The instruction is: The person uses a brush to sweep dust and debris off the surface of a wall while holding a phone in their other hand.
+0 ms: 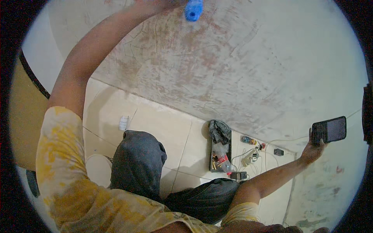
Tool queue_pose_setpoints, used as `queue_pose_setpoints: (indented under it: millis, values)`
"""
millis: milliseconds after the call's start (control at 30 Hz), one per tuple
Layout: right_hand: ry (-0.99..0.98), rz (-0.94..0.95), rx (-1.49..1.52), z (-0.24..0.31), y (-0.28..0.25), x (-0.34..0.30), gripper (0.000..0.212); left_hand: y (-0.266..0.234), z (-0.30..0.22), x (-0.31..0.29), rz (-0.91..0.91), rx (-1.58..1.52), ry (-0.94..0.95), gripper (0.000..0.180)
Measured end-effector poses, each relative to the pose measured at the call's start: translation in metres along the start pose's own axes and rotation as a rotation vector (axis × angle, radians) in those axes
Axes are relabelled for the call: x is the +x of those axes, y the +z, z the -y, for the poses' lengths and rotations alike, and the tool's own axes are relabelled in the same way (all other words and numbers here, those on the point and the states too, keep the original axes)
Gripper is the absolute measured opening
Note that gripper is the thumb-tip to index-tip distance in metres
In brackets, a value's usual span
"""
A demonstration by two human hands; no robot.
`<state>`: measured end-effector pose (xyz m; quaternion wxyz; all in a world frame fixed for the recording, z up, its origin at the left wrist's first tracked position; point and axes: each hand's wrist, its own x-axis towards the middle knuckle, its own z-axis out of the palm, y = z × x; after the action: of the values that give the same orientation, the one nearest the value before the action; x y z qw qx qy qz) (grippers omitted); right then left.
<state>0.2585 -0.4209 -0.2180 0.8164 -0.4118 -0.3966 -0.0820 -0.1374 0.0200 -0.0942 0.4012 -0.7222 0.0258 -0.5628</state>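
Observation:
At the top edge, against a patchy wall [217,58], my left hand [171,3] is raised and partly cut off by the frame. It closes around a tool with a bright blue handle [193,11] that has a hole in its end; the tool's head is out of view. Far to the right, my right hand [312,150] grips a dark smartphone [330,129], with fingers around its left and lower edge. The wall is scuffed with brown and grey marks.
A black box [213,155] holding a black bag and a plastic bottle [224,160] stands on the tiled floor [182,136]. Beside it lie tangled cables [251,157] and a black adapter [238,175]. A white round bucket [98,169] is left of my knee, near a small white packet [123,122].

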Motion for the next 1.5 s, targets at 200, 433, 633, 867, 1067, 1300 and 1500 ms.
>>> queue_pose_setpoints:
  millis: [200, 433, 633, 867, 1067, 1300, 1500]
  values:
    - [0.011, 0.005, 0.043, -0.006, -0.001, 0.003, 0.058, 0.054, -0.023, -0.108, 0.483, 0.076, 0.051, 0.032]
    - [-0.039, -0.057, -0.066, 0.003, 0.009, 0.002, 0.065, 0.042, -0.036, -0.124, 0.803, -0.428, -0.002, 0.030]
    - [-0.035, -0.071, -0.095, -0.004, -0.005, 0.003, 0.060, 0.002, 0.021, -0.009, 0.226, -0.104, -0.017, 0.029]
    - [0.002, -0.082, -0.032, -0.012, 0.001, 0.002, 0.059, 0.028, 0.017, -0.012, 0.217, -0.018, 0.029, 0.029]
    - [0.009, -0.057, -0.058, -0.010, -0.008, 0.005, 0.058, 0.070, -0.047, -0.094, 0.486, -0.153, 0.109, 0.029]
    - [0.385, -0.072, 0.336, 0.012, 0.038, -0.004, 0.076, 0.047, -0.089, -0.141, 0.596, -0.427, 0.178, 0.030]
    - [0.502, -0.068, 0.460, 0.007, 0.016, -0.006, 0.079, 0.042, -0.078, -0.108, 0.772, -0.433, 0.201, 0.025]
